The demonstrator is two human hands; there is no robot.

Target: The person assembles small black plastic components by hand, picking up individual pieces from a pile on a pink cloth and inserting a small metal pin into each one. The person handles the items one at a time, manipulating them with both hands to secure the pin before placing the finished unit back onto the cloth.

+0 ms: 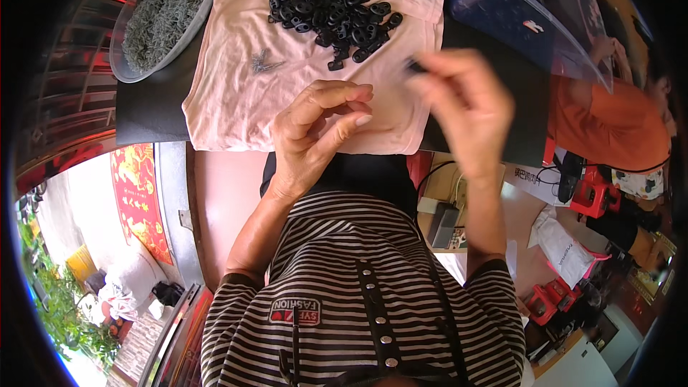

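My left hand is raised over the near edge of a pink cloth. Its fingers curl toward the thumb; anything tiny between the tips is hidden. To its right, my right hand is smeared by motion. A small black plastic piece, blurred, shows at its thumb and fingertips. Beyond both hands lies a heap of black plastic cord-lock pieces with small holes. A few thin grey metal pieces, perhaps springs, lie on the cloth left of the heap.
A clear plastic bowl full of small grey metal pieces stands at the far left of the black table. At the far right sits a clear-and-blue plastic bin. Another person in an orange top is at the right.
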